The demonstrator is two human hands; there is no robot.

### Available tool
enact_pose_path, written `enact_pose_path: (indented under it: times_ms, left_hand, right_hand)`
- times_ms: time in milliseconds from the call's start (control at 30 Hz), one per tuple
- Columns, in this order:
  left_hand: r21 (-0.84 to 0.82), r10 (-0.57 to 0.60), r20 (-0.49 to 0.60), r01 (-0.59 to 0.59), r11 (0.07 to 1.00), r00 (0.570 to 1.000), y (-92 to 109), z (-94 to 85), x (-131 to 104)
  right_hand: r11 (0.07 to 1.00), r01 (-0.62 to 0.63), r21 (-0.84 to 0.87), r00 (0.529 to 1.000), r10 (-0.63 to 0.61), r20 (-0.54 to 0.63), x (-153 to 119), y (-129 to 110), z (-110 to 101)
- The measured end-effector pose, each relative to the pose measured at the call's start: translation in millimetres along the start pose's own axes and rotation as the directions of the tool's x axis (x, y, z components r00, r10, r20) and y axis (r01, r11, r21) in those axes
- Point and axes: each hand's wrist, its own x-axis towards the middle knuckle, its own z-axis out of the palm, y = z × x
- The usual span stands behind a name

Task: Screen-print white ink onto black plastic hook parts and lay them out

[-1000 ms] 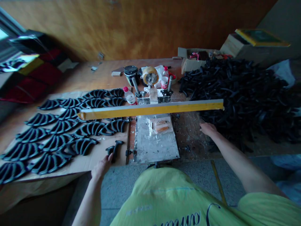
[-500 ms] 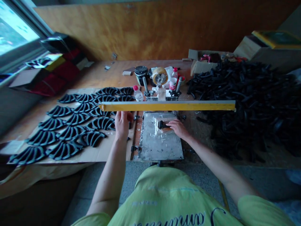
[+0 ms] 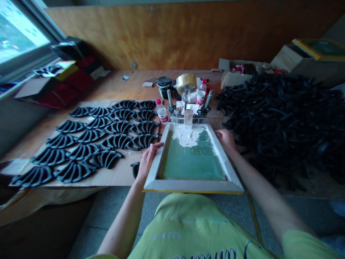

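Observation:
A screen printing frame (image 3: 192, 186) lies lowered over the metal plate, which it hides. White ink (image 3: 188, 136) is smeared across the far part of its green mesh (image 3: 192, 162). My left hand (image 3: 148, 155) is at the frame's left side, fingers stretched, with a fingertip at the edge. On the other side, my right hand (image 3: 226, 140) is close to the frame's right edge; its fingers are partly hidden and slightly blurred. A curved black piece (image 3: 135, 169) lies beside my left wrist. The clamp (image 3: 188, 118) grips the frame's far end.
Rows of curved black pieces (image 3: 81, 154) rest on cardboard at left. A large heap of black pieces (image 3: 285, 118) covers the right side. Behind the frame stand a bottle (image 3: 161, 112), a dark jar (image 3: 164, 86), a tape roll (image 3: 186, 82) and metal posts (image 3: 208, 98).
The frame has swung down from raised and edge-on to lying over the plate. My right hand has left the black piece on the plate and moved right; my left hand came lower.

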Motion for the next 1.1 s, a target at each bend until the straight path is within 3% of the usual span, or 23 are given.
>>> enact_pose_path:
  times_ms: [67,167,233,300,433,500,600,667,833,1000,1100]
  left_hand:
    - [0.012,-0.074,0.047,0.074,0.997,0.996,-27.1,0.4,-6.3]
    - [-0.013,-0.145,0.065,0.146,0.989,0.987,-67.8,8.3,-4.5]
    - [0.011,-0.163,0.066,0.162,0.987,0.984,-88.1,13.3,0.3]
    - [0.033,-0.17,0.062,0.168,0.985,0.983,-100.3,15.3,4.3]
    - [0.055,-0.169,0.018,0.168,0.984,0.985,-106.4,14.0,5.4]
    - [0.062,-0.167,0.002,0.166,0.984,0.986,-105.7,14.2,4.0]
    - [0.048,-0.171,-0.019,0.171,0.984,0.985,-103.1,16.2,1.9]
    - [0.033,-0.167,-0.026,0.168,0.985,0.986,-100.2,17.5,0.8]
    - [-0.02,-0.167,-0.01,0.167,0.986,0.986,-92.6,18.1,-1.5]
    - [-0.061,-0.199,0.004,0.199,0.978,0.98,-91.6,18.9,-1.4]
    - [-0.064,-0.225,0.049,0.228,0.972,0.973,-84.1,16.4,-1.1]
  right_hand:
    - [1.0,0.022,0.02,0.992,-0.02,-0.121,22.2,-9.3,-7.2]
    - [0.97,0.242,0.025,0.953,-0.233,-0.193,55.9,-49.5,-0.7]
    - [0.944,0.331,-0.003,0.94,-0.33,-0.083,71.8,-77.4,10.8]
    - [0.939,0.341,-0.043,0.938,-0.338,0.071,76.3,-95.8,22.9]
    - [0.915,0.384,-0.127,0.911,-0.353,0.214,45.0,-104.8,35.2]
    - [0.856,0.507,-0.103,0.847,-0.473,0.241,19.7,-102.5,32.4]
    - [0.735,0.678,-0.005,0.708,-0.651,0.273,-3.5,-98.8,21.4]
    - [0.706,0.707,0.046,0.668,-0.688,0.282,-3.7,-98.4,15.6]
    - [0.805,0.589,-0.069,0.8,-0.57,0.188,-3.5,-102.7,23.1]
    - [0.764,0.644,-0.033,0.752,-0.625,0.21,-24.9,-105.8,28.8]
    - [0.852,0.523,0.023,0.839,-0.519,0.163,0.5,-113.9,21.4]
